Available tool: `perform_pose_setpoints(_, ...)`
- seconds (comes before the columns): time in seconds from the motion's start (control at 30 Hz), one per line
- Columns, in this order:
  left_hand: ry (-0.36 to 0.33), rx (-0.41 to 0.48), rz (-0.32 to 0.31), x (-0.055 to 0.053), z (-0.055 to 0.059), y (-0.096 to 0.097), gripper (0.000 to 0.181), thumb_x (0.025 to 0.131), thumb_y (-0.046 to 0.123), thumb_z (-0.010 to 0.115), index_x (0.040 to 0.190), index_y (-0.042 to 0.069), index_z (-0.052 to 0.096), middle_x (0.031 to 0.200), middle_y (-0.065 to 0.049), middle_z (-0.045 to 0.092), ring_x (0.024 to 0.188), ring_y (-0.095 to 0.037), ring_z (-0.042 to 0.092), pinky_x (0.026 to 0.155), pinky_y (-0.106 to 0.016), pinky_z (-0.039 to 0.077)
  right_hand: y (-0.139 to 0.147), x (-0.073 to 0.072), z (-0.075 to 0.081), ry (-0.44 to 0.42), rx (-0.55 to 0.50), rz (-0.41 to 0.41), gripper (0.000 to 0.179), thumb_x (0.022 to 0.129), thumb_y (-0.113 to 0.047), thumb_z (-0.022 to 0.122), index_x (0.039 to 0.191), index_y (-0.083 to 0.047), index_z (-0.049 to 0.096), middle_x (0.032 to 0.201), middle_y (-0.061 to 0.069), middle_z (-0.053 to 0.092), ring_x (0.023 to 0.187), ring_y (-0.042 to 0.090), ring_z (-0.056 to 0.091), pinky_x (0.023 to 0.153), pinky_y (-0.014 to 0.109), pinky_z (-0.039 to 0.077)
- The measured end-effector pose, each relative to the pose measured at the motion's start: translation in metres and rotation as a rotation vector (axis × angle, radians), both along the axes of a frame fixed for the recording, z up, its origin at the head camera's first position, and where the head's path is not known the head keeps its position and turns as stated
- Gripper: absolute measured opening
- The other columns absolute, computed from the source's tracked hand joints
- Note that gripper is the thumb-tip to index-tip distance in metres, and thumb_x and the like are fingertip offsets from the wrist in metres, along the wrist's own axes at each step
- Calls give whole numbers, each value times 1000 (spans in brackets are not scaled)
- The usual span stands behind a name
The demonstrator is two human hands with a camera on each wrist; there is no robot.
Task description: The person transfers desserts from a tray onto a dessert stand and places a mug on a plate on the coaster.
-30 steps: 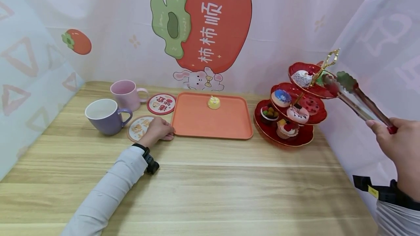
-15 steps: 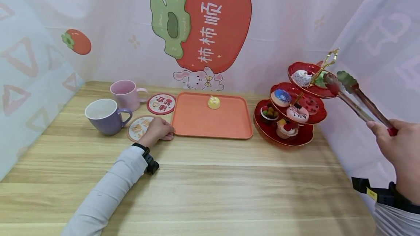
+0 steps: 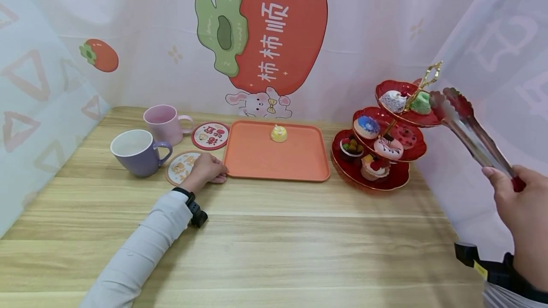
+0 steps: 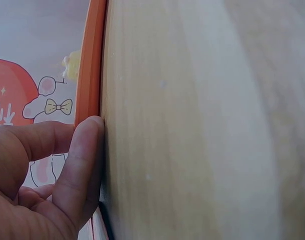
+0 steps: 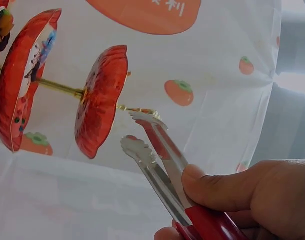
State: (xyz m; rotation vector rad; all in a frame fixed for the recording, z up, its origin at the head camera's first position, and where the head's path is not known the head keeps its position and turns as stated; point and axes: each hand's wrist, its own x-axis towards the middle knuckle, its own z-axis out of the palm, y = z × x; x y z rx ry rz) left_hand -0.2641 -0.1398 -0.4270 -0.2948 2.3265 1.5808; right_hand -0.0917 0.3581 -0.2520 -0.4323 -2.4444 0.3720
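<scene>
My left hand (image 3: 206,169) pinches the near left corner of an orange tray (image 3: 274,160) between thumb and forefinger; the left wrist view has the fingertips on the tray's rim (image 4: 91,75). A small yellow cake (image 3: 278,133) sits toward the tray's back. At the right, my right hand (image 3: 524,203) grips metal tongs (image 3: 475,132) by their red handles. The tongs' tips stand apart with nothing between them, just right of the top tier of a red three-tier stand (image 3: 400,179). A green cake (image 3: 421,102) and a white powdered one (image 3: 393,101) lie on that tier.
Donuts, among them a blue-topped one (image 3: 366,127), fill the middle tier, with cupcakes such as a cream-topped one (image 3: 375,169) below. A purple mug (image 3: 139,158), a pink mug (image 3: 164,125) and two round coasters (image 3: 210,135) stand left of the tray. Printed cloth hangs behind.
The tongs have drawn slightly right and back from the top tier, turning a little, so the green cake shows more fully. My left hand and the tray stay in place.
</scene>
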Motion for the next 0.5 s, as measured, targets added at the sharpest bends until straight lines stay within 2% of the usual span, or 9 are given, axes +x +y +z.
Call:
perform_pose_setpoints(0.1, 1, -2, -1, 0, 0, 0, 12, 85, 2, 61, 90, -9, 61, 65, -11, 63, 52, -13, 63, 53, -25, 56, -5, 5, -4, 64, 57, 47, 27, 91, -9, 60, 91, 18, 56, 68, 31, 49, 46, 11, 33, 35, 10, 19)
perform_pose_setpoints(0.23, 2, -4, -1, 0, 0, 0, 13, 85, 2, 61, 91, -9, 61, 65, -11, 63, 52, -13, 63, 53, -25, 56, -12, 8, -7, 99, 117, 86, 30, 90, -11, 62, 87, 19, 56, 66, 33, 50, 45, 32, 40, 35, 8, 18)
perform_pose_setpoints(0.37, 0, -6, -2, 1, 0, 0, 13, 85, 3, 61, 91, -9, 61, 65, -11, 63, 53, -14, 63, 53, -25, 56, -17, 10, -9, 122, 174, 131, 33, 89, -16, 64, 85, 16, 57, 60, 30, 50, 40, 30, 39, 31, 13, 20)
perform_pose_setpoints(0.5, 8, -5, -5, 1, 0, 0, 13, 85, 2, 61, 90, -9, 61, 65, -11, 64, 53, -14, 63, 53, -25, 56, -23, 12, -11, 100, 248, 122, 36, 90, -24, 63, 85, 11, 56, 57, 26, 50, 38, 30, 37, 32, 27, 23)
